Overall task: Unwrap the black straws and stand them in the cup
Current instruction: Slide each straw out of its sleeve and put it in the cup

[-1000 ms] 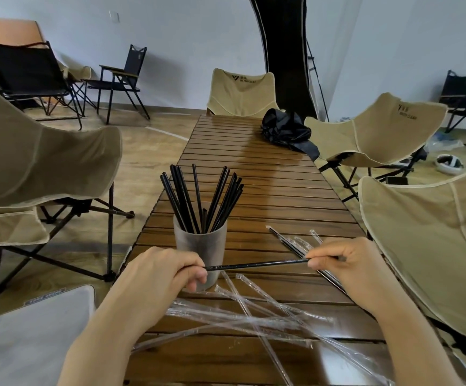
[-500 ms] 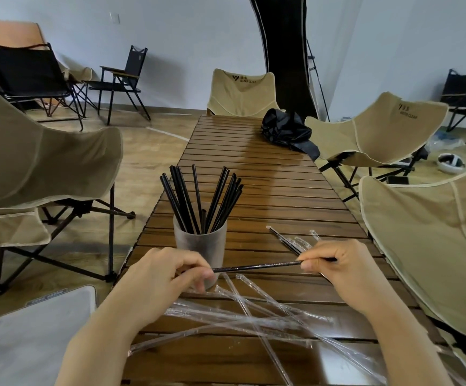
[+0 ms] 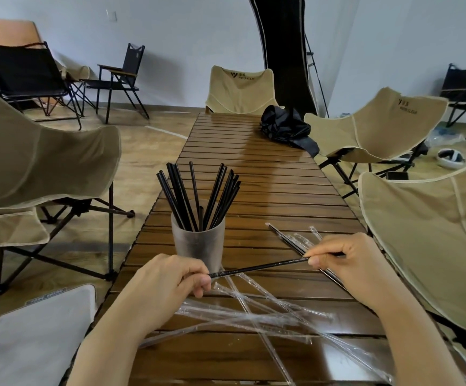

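— Black and thin as a reed, that straw (image 3: 259,268). It hangs level just above the slatted wooden table (image 3: 268,185), on the near side of the cup (image 3: 198,246), one end in each hand.

— How are the hands set on it?

— Curled, both. On the left hand (image 3: 167,280), thumb and fingertips pinch the left end. The right hand (image 3: 346,263) pinches close to the right end, with a short tip poking out past the fingers.

— Is it bare?

— Glints run along it, so I'd guess clear film is on it, but I can't swear to that.

— It'll weigh next to nothing.

— Light, yes, and stiff enough to hold its line across the gap, though I'd expect it to kink if bent hard. The film looks slick. It's best taken at the very end and drawn off lengthwise.

— And the others?

— A bunch of black straws (image 3: 198,196) stands fanned in the frosted cup. Empty wrappers (image 3: 254,316) lie crossed on the near table, below the hands. A few wrapped straws (image 3: 295,243) lie to the right, partly under the right hand. A crumpled black bag (image 3: 287,126) sits at the far end.
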A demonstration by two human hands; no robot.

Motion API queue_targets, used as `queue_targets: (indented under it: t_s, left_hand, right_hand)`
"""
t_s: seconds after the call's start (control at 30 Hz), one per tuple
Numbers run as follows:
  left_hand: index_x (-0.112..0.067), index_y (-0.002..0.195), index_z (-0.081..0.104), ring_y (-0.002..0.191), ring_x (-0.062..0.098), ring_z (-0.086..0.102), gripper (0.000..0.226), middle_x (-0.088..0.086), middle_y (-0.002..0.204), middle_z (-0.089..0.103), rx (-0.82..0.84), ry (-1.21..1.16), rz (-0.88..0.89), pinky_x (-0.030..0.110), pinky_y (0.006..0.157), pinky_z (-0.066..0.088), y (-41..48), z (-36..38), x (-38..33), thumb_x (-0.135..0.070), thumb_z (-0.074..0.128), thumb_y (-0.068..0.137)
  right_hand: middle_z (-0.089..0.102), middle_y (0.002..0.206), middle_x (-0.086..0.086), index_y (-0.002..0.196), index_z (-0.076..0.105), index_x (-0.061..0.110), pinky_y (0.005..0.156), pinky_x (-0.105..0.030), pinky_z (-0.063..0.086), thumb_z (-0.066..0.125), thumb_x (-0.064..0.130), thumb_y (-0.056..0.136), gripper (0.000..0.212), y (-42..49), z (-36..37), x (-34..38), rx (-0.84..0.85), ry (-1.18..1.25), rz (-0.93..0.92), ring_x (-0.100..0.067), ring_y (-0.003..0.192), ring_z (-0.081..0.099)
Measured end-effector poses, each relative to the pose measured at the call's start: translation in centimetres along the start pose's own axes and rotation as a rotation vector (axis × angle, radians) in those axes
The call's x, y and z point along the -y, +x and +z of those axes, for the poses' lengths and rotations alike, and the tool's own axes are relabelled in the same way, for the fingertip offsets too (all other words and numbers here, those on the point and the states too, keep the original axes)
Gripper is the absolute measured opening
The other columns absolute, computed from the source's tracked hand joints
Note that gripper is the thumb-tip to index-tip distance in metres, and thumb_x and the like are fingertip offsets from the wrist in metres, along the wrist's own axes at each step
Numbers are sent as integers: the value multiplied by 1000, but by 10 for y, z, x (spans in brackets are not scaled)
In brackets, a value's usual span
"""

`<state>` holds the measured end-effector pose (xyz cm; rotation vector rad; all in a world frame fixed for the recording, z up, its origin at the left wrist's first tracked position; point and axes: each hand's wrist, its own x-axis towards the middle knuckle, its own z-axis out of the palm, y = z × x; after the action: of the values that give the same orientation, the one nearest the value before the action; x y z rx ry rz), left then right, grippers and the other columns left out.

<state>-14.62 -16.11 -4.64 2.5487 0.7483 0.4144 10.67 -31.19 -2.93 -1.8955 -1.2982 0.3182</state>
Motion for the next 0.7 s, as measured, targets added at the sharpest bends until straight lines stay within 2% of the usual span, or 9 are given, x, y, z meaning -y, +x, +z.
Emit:
queue_targets:
  t_s: [0.1,0.27,0.43,0.7]
  left_hand:
    - [-44,71,60,82,-11,59,25,-20,65,64,-6,17,12,3,69,40,2,1,0,-32,55,93]
    - [-43,73,61,81,-12,58,23,-21,65,64,-4,40,28,4,66,39,2,2,1,-36,53,93]
    - [-44,73,58,81,-11,57,24,-21,68,62,26,53,31,3,68,39,4,9,1,-36,51,94]
    - [-40,77,61,82,-13,55,21,-21,69,62,14,50,20,-1,69,37,5,11,1,-37,52,94]
  right_hand:
    - [70,69,15,69,73,37,70,-14,44,73,6,80,33,0,1,-1,29,-52,9,1,68,65]
    - [70,67,13,66,73,37,68,-13,43,72,4,79,35,1,2,0,48,-56,9,-1,66,65]
    - [70,68,15,67,74,34,65,-4,42,73,4,79,33,1,1,2,48,-69,-29,1,67,64]
    - [69,67,13,67,75,33,71,-6,41,71,2,80,34,0,3,4,77,-64,-25,0,66,64]
